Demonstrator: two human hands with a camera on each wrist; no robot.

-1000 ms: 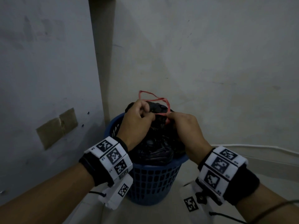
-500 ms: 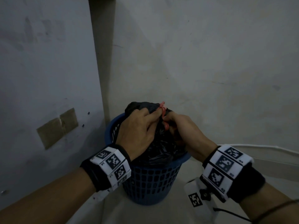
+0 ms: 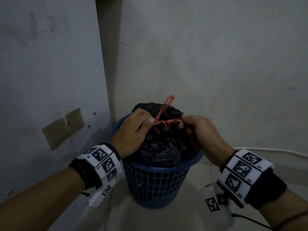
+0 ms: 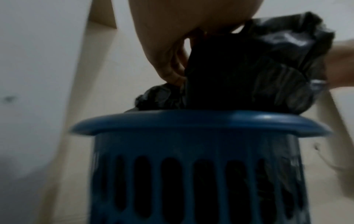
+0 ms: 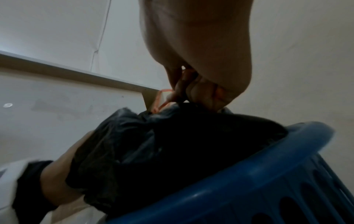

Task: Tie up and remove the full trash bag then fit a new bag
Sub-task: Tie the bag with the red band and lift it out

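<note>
Grip: left hand (image 3: 131, 130) and right hand (image 3: 202, 130) each pinch the red string (image 3: 164, 120)
Bag: black trash bag (image 3: 164, 144) sits in blue basket (image 3: 155, 184)

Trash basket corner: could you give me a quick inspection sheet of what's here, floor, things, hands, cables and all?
Surface: pale floor; the blue basket stands on it in a wall corner.
Job's things: black trash bag bulges above the basket rim, still inside; a red string crosses at its gathered top, one loop sticking up. No new bag seen.
Clutter: nothing seen.
Hands: left hand pinches the string at the crossing; right hand pulls the other end, fingers curled.
Cables: a white cable runs along the wall base at right; thin black leads hang from the wrist units.
Surroundings: bare grey walls; brown tape patches on the left panel.
</note>
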